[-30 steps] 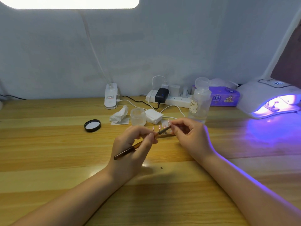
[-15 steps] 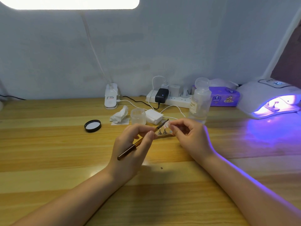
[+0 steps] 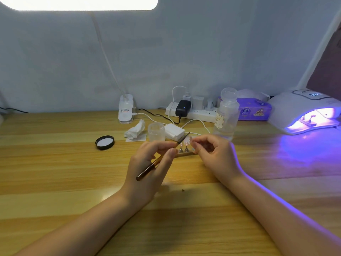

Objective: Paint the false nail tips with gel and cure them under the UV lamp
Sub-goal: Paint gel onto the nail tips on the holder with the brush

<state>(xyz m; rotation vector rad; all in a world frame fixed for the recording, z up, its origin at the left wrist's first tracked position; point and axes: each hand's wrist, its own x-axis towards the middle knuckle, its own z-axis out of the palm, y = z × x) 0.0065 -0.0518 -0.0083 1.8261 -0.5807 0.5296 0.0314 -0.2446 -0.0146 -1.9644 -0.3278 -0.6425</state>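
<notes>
Head view: left hand (image 3: 147, 169) grips the brush (image 3: 162, 157), bristles just beside the right fingertips (image 3: 194, 145); right hand (image 3: 215, 156) pinches a false nail tip (image 3: 188, 139) above the wooden stand (image 3: 184, 154); UV lamp (image 3: 304, 111) glows well right.

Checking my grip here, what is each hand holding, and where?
Left hand grips the gel brush mid-handle; right hand pinches a nail tip by its edge.

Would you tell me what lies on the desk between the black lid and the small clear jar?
In the head view, a crumpled white tissue lies between the black lid and the clear jar.
</notes>
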